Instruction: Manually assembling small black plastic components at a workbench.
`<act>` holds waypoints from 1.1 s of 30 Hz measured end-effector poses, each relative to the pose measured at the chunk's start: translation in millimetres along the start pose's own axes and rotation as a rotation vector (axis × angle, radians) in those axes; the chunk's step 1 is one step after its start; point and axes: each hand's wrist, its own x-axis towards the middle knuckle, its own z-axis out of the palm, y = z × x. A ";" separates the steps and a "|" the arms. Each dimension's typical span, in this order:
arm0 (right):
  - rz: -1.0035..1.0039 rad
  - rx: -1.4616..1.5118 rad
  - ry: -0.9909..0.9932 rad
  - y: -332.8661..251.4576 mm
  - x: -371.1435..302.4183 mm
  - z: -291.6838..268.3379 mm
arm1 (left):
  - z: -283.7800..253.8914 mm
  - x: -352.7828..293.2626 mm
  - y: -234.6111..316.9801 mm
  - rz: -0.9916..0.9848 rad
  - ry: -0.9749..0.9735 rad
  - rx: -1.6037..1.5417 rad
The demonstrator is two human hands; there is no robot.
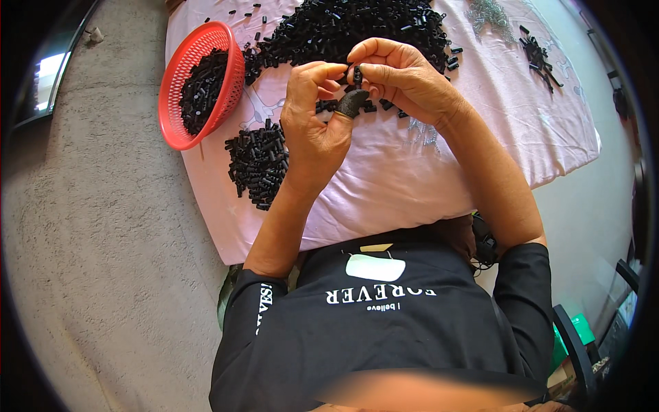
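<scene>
A small black tubular part (pixel 357 76) stands between my two hands above the table. My right hand (pixel 406 77) pinches it between thumb and forefinger. From the other side, the curled fingers of my left hand (pixel 316 127) close in on it, with the left thumb just below. That thumb wears a dark textured finger cot (pixel 351 103). The fingers partly cover the part, so its lower end cannot be made out. Beneath and behind the hands lie several loose parts of the same black kind, beside a large heap of black parts (pixel 371 27).
A red perforated basket (pixel 237 79) holding black parts tilts at the table's left edge. Nearer me is a smaller pile of black tubes (pixel 257 165). Thin silvery metal pieces (pixel 491 19) and longer black pieces (pixel 541 63) lie on the pink cloth (pixel 508 130) at right.
</scene>
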 end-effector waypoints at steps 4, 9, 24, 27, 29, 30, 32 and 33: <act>-0.003 0.010 0.003 0.7 0.7 1.0 | -4.6 5.2 6.0 0.045 -0.059 0.110; -0.007 0.036 -0.023 -0.1 -0.4 1.1 | -9.5 10.3 7.3 0.140 -0.142 0.156; -0.003 0.036 -0.022 -1.4 -1.1 4.7 | -10.5 9.5 6.9 0.123 -0.212 0.127; 0.017 -0.016 -0.029 -1.6 -1.3 6.6 | -9.8 8.9 6.0 0.109 -0.198 0.103; 0.018 -0.032 -0.030 -1.5 -1.1 6.2 | -8.4 8.3 4.9 0.102 -0.190 0.092; 0.018 -0.032 -0.032 -2.3 -1.2 6.7 | -8.4 7.4 4.6 0.095 -0.181 0.083; 0.033 -0.033 -0.064 -4.7 -1.5 7.3 | -8.1 5.0 3.8 0.112 -0.160 0.122; 0.032 -0.033 -0.063 -4.5 -2.1 5.8 | -7.4 4.2 3.5 0.130 -0.141 0.157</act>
